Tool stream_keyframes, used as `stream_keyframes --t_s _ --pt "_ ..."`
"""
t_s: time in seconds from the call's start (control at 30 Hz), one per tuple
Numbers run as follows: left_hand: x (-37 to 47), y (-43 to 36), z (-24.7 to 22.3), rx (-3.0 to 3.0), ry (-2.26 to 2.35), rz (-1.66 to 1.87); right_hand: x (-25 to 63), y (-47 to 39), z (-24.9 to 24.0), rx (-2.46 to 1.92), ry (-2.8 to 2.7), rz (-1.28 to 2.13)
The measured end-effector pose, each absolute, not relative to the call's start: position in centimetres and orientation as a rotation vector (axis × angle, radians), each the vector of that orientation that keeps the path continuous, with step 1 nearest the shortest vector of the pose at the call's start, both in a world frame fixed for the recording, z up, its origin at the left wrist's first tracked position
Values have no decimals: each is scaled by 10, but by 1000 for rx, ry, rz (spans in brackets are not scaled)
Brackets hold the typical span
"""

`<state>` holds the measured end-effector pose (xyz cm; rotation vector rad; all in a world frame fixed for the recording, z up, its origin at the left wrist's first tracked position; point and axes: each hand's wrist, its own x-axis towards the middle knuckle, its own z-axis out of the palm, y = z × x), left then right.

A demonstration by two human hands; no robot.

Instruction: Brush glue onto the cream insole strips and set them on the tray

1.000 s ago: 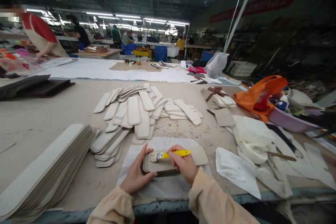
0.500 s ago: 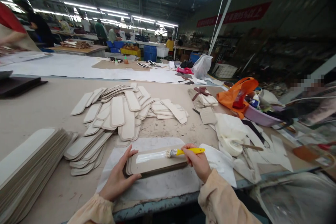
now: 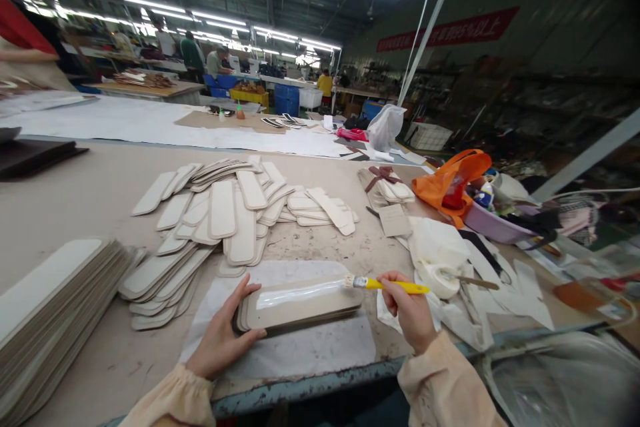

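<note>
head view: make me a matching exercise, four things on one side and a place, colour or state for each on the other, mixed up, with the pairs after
Column one
1. brush
2. left hand
3. stack of flat pieces
4. bag beside the purple basin

Column two
A. orange
B. has a glossy streak along its top
C. held in the right hand
D. thumb and fingers spread at a stack's end

Right pairs: 1-C, 2-D, 3-B, 4-A

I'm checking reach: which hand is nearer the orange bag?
Right. The right hand, gripping the brush, is this side of the orange bag; the left hand is farther off left, at the stack.
</note>
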<state>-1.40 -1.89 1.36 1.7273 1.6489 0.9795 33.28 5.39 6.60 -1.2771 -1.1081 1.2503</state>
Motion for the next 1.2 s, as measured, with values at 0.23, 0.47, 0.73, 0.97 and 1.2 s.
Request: stream_keyframes --t_s 0.23,0.47,0.73,0.97,1.2 --pt "-14 -18 14 1708 1572 1028 245 35 65 -1030 -1076 1557" --pt "-17 -19 9 1685 1532 1045 190 26 56 -1136 -1099 1597" --pt "-17 -19 11 1691 1537 1046 182 16 49 -1130 -1165 1618" --pt "-17 -19 9 1732 1540 1043 198 12 52 -1170 -1250 1586" --pt "-16 -19 11 1731 1594 1014 236 17 62 -1257 -1312 1468"
